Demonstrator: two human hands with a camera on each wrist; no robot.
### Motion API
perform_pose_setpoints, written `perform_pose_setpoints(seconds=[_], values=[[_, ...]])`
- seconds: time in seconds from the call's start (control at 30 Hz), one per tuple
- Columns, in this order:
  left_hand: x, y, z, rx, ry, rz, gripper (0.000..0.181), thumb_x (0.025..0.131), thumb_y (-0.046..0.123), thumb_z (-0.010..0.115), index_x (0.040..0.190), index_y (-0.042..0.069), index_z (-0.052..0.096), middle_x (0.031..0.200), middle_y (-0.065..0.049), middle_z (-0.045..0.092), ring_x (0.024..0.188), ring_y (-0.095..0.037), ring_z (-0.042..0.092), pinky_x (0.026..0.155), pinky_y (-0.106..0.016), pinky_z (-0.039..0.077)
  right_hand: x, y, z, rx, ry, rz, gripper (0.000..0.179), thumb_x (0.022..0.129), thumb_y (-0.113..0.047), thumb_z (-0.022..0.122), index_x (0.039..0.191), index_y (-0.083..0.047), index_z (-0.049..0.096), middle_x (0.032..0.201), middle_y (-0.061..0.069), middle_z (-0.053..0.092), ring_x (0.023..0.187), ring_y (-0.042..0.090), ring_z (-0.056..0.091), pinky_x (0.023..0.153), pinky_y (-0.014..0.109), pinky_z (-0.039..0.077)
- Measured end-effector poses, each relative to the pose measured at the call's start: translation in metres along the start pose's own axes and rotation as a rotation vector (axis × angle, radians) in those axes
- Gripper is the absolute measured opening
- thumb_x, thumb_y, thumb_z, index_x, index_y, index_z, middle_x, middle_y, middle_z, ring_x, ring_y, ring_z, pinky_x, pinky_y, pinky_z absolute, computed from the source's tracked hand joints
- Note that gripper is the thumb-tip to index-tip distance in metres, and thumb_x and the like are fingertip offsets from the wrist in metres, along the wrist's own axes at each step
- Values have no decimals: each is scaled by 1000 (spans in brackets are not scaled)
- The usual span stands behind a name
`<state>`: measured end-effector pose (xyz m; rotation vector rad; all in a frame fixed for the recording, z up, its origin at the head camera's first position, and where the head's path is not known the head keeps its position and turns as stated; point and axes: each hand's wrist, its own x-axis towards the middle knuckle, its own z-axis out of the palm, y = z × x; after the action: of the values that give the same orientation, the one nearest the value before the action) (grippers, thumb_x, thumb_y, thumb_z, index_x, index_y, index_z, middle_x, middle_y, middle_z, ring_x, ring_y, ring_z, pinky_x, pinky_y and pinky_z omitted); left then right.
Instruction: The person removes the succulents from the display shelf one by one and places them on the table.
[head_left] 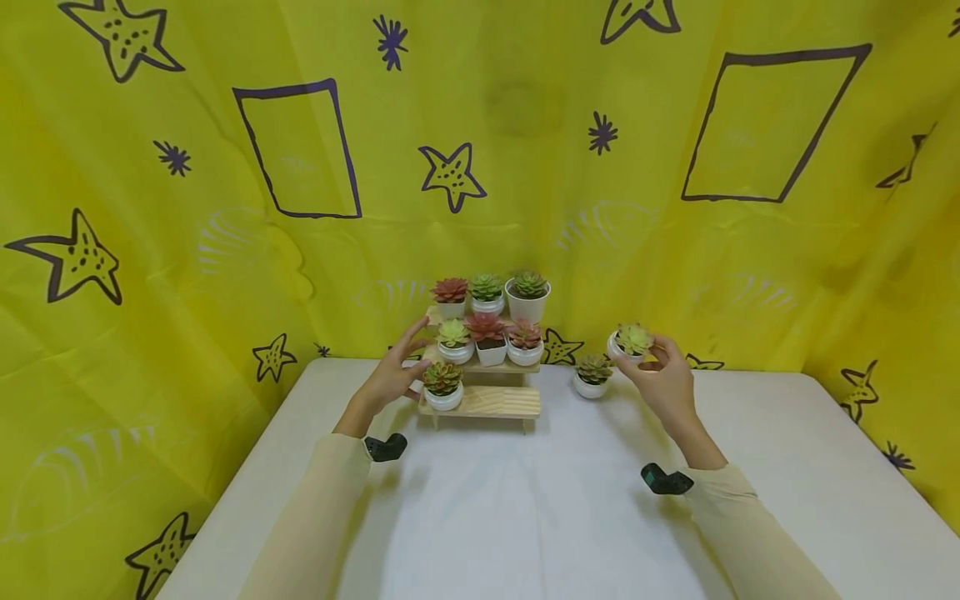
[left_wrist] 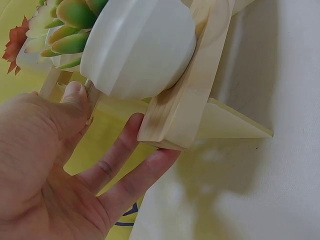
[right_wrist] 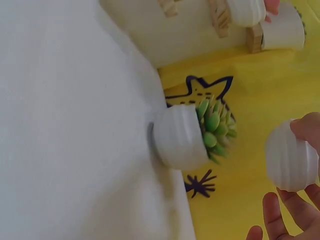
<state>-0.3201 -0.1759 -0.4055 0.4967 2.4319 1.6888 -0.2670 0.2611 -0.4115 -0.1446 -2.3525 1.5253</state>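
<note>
Mostly, we judge, the arranging is done: the wooden stand (head_left: 501, 403) carries three potted succulents on its top tier, three on its middle one, and just the green-and-orange plant (head_left: 442, 383) at the nine o'clock end of the bottom tier, whose other end is bare. Two are left off it: the pale green succulent (head_left: 632, 340), held in the air toward the stand's three o'clock, and the dull green succulent (head_left: 592, 375), standing on the white table (head_left: 480, 517) at about eight o'clock from the held one. We see the right hand (head_left: 663, 383) pinching the pale one's white pot (right_wrist: 291, 160) between thumb and fingers; the left hand (head_left: 386, 385), at the stand's nine o'clock, is spread, fingertips against the bottom tier's end, gripping no pot. The pots look like glazed ceramic to us, mostly squat and round, faintly ribbed, though the square pot (head_left: 491, 353) mid-stand tapers downward. We note striped grain on the boards, plump fleshy leaves, and soft creases in the yellow curtain (head_left: 525, 237) at twelve o'clock.
</note>
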Motion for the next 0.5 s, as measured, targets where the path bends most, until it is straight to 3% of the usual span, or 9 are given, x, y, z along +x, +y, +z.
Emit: perform_pose_setpoints(seconds=[0.2,0.5], values=[[0,0,0,6,13,1,76,108,9,53,162,48,18,165,-17,28,99,-34,60,64,-45,61,3,12,-3,-39,8,46,79,92,-37,79,151,-1,40,150,23,51,110,31,57,69,12,46],[0,1,0,7,15,-8,76,108,9,53,162,48,18,165,-15,29,106,-38,61,64,-45,61,6,34,-7,-158,-7,108,78,92,-32,79,149,3,40,148,30,50,113,39,62,73,21,48]])
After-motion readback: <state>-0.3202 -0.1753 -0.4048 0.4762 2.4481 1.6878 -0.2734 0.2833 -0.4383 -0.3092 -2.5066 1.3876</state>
